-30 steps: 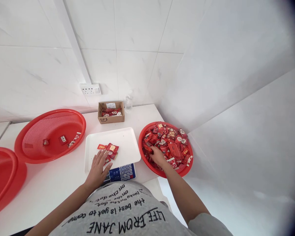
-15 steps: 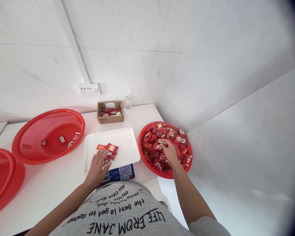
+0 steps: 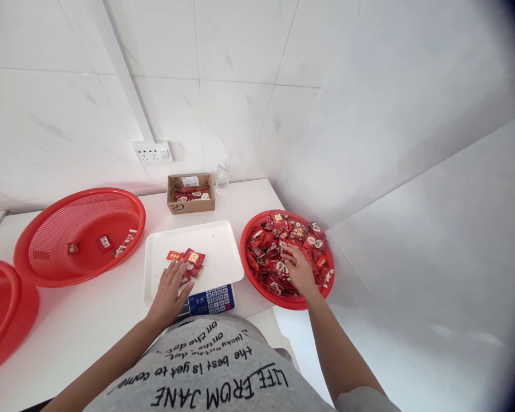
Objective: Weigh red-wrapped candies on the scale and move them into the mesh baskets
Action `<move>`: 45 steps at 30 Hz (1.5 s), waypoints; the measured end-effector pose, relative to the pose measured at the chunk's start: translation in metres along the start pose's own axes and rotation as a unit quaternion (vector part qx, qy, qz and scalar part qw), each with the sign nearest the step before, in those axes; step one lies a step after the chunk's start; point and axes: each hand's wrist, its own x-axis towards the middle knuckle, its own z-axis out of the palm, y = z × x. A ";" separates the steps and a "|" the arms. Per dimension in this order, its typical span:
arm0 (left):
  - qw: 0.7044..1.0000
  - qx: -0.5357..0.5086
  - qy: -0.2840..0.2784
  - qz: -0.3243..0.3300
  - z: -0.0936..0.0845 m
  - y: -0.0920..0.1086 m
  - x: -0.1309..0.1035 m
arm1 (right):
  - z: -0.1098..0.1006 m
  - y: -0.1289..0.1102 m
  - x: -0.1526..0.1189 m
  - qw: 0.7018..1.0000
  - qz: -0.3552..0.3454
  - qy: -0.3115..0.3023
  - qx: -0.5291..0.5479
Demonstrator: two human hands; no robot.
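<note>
My left hand (image 3: 170,292) rests over the near left part of the white tray (image 3: 222,252), its fingers stretched out and touching a few small red packets (image 3: 194,257). The tray sits on a scale with a blue keypad (image 3: 210,300). At the right, my right hand (image 3: 299,268) is over a round red basket (image 3: 248,269) heaped with small red packets (image 3: 298,230) in several prints. Its fingers point left, loosely apart, and no packet shows between them. The fingertips are just above or on the heap; I cannot tell which.
Behind the tray stands a small cardboard box (image 3: 191,206) with red packets inside, beside a clear plastic cup (image 3: 222,176). A large red basket (image 3: 79,274) at the left holds a few packets. Another red basket (image 3: 8,320) is cut off at the left edge. Walls border the table.
My right hand has let go of a packet it held over the right basket, and its fingers have loosened. My left hand stays on the packets in the tray. The view has shifted slightly.
</note>
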 end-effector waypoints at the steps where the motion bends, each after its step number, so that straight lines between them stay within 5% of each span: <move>1: 1.000 0.000 -0.002 -0.001 0.000 0.000 0.000 | 0.001 0.000 -0.001 1.000 0.004 0.000 0.006; 10: 1.000 0.003 0.002 0.003 -0.001 0.001 0.002 | 0.014 -0.009 -0.005 0.998 0.029 0.022 0.046; 16: 1.000 0.001 0.006 0.005 -0.003 0.002 0.003 | 0.009 -0.014 0.000 0.983 0.064 0.148 0.083; 18: 1.000 -0.002 0.009 0.005 -0.003 0.002 0.002 | 0.004 -0.015 -0.005 0.993 0.075 0.093 0.000; 20: 1.000 -0.005 0.010 0.003 -0.003 0.001 0.002 | 0.003 -0.015 -0.013 0.988 0.099 -0.037 -0.109; 22: 1.000 -0.004 0.009 0.001 -0.002 0.000 0.001 | 0.007 -0.013 -0.023 0.958 0.109 -0.158 -0.211; 24: 1.000 0.003 0.006 0.000 0.000 -0.001 0.001 | 0.014 -0.012 -0.030 0.927 0.103 -0.200 -0.299; 27: 0.999 0.027 -0.019 0.004 0.002 -0.004 0.001 | 0.024 -0.009 -0.032 0.907 0.100 -0.189 -0.363; 34: 0.993 0.047 -0.105 0.035 0.000 -0.005 -0.004 | 0.030 0.003 -0.023 0.959 0.049 -0.111 -0.257; 38: 0.995 0.017 -0.093 0.033 -0.003 -0.003 -0.003 | 0.034 0.007 -0.022 0.964 0.037 -0.100 -0.245; 45: 0.996 0.044 -0.028 -0.069 -0.015 -0.019 0.009 | 0.039 0.002 -0.023 0.964 0.027 -0.089 -0.247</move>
